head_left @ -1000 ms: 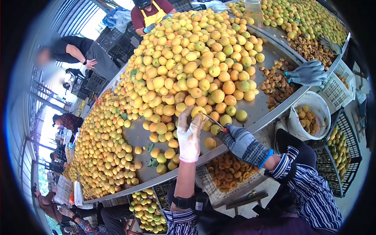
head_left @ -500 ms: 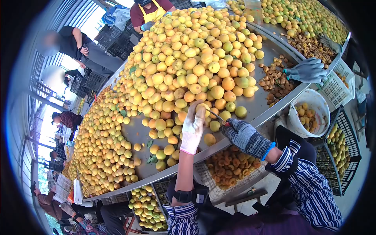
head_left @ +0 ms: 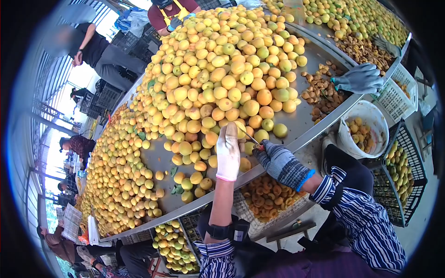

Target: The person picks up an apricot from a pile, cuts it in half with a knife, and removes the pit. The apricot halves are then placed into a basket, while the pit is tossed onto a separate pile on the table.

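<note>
My left hand (head_left: 228,152), in a white glove, is closed around a yellow apricot (head_left: 240,130) at the near edge of the fruit heap. My right hand (head_left: 282,162), in a grey knitted glove with a blue cuff, grips a slim metal tool (head_left: 250,137) with a red handle end. The tool's thin shaft points up and left to the held apricot, and its tip is hidden at the fruit. A large heap of apricots (head_left: 213,83) rises just beyond both hands on the metal table (head_left: 160,156).
Apricot pits (head_left: 324,95) and a grey glove (head_left: 359,81) lie to the right. Below the table edge stand a crate of halved apricots (head_left: 266,197), a white bucket (head_left: 366,109) and a black crate (head_left: 408,185). A co-worker in a yellow apron (head_left: 175,11) is across the heap.
My left hand has turned slightly around the apricot, while the tool stays against it. The view has shifted a little. At the left, a standing person has brought their hands together.
</note>
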`<state>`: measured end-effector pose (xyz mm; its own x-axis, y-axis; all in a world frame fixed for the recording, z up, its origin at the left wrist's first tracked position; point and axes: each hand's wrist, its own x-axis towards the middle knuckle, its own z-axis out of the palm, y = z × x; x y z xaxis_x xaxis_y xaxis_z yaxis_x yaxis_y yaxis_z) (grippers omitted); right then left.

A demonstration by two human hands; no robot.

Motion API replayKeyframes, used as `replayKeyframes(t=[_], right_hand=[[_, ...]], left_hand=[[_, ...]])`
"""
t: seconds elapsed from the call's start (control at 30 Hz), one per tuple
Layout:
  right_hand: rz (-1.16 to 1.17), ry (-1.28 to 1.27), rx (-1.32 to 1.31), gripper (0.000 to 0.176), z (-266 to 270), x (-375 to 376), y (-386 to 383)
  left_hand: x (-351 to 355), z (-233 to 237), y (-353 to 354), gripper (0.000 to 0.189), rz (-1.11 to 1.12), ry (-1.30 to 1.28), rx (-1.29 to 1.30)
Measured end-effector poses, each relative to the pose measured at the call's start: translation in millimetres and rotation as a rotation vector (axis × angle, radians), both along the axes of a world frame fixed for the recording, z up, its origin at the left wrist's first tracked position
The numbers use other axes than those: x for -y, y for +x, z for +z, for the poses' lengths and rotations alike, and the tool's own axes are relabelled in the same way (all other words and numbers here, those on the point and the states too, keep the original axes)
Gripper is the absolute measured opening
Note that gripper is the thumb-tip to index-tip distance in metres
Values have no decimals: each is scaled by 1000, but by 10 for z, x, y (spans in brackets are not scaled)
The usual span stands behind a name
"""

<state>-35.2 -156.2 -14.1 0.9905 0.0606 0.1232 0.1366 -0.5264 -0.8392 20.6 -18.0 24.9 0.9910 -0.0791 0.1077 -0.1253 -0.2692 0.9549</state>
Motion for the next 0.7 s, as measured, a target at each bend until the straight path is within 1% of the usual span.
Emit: replayKeyframes(t=[0.03, 0.07, 0.1, 0.13, 0.17, 0.27, 0.3, 0.33, 0.37, 0.43, 0.57, 0.6, 0.63, 0.67, 0.7], right_hand=[[2, -41, 9, 34, -34, -17, 3], [2, -41, 6, 34, -79, -44, -3], [-12, -68, 37, 36, -123, -70, -7], [-26, -96, 69, 39, -143, -83, -11], [-25, -100, 68, 39, -132, -95, -18], [-64, -157, 28, 39, 7, -104, -20], [-47, -111, -15, 38, 81, -70, -14], [-31, -65, -58, 38, 145, -51, -4], [-25, -70, -52, 38, 192, -44, 13], [7, 175, -313, 34, 257, -22, 27], [14, 223, -291, 32, 280, -40, -20], [-8, 149, -237, 31, 221, -58, -19], [-27, 73, -182, 30, 171, -70, -11], [-28, 73, -183, 30, 122, -64, -18], [10, 12, -56, 30, 67, -47, -36]], left_hand=[[-2, -2, 12, 55, -27, -145, -178], [-5, 3, 18, 58, -52, -290, -357], [20, 9, 16, 58, -51, -291, -359], [73, 20, 6, 59, -8, -355, -397], [110, 25, 0, 60, 36, -419, -434], [101, 22, 21, 58, 34, -482, -485], [74, 10, 34, 58, 39, -488, -479], [43, -15, 54, 58, 17, -410, -425], [30, -18, 69, 58, -6, -333, -371], [38, -35, 55, 58, 1, -340, -339], [91, -100, 18, 54, 22, -339, -337], [100, -222, 61, 54, 19, -335, -339], [118, -420, 141, 51, 94, -425, -319], [157, -478, 175, 47, 169, -516, -300], [178, -543, 188, 47, 168, -516, -303]])
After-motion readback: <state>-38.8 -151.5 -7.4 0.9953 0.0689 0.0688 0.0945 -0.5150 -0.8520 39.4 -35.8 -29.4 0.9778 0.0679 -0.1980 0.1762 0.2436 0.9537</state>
